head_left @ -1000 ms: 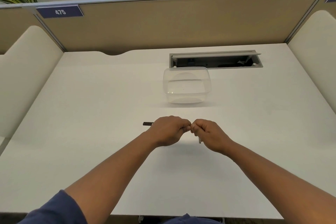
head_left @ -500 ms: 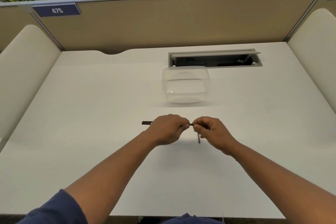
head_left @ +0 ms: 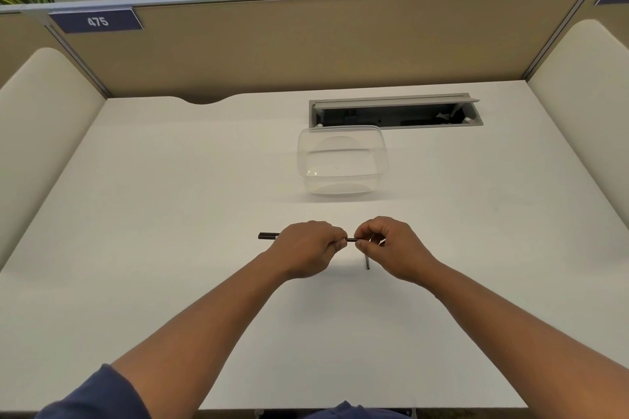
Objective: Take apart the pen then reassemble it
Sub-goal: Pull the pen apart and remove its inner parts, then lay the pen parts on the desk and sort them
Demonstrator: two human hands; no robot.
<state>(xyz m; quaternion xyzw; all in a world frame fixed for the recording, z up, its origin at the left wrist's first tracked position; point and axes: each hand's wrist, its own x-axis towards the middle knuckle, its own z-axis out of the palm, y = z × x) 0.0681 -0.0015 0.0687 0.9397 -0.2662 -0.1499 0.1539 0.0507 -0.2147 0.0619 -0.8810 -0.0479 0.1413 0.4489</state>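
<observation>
A thin dark pen barrel (head_left: pixel 268 236) lies level above the white desk, its left end poking out past my left hand (head_left: pixel 306 247), which grips it in a fist. A short dark stretch of the pen (head_left: pixel 351 240) shows in the gap between the two hands. My right hand (head_left: pixel 388 247) pinches that right end with thumb and fingers. A second thin dark piece (head_left: pixel 367 261) hangs down below my right hand; how it is held is hidden.
A clear plastic container (head_left: pixel 342 160) stands on the desk (head_left: pixel 170 214) beyond the hands. Behind it is an open cable tray (head_left: pixel 394 110) set into the desk. Padded dividers close off the left, right and back sides.
My hands have drawn slightly apart, so a short dark stretch of the pen shows between them. The right hand has turned, its fingers raised more.
</observation>
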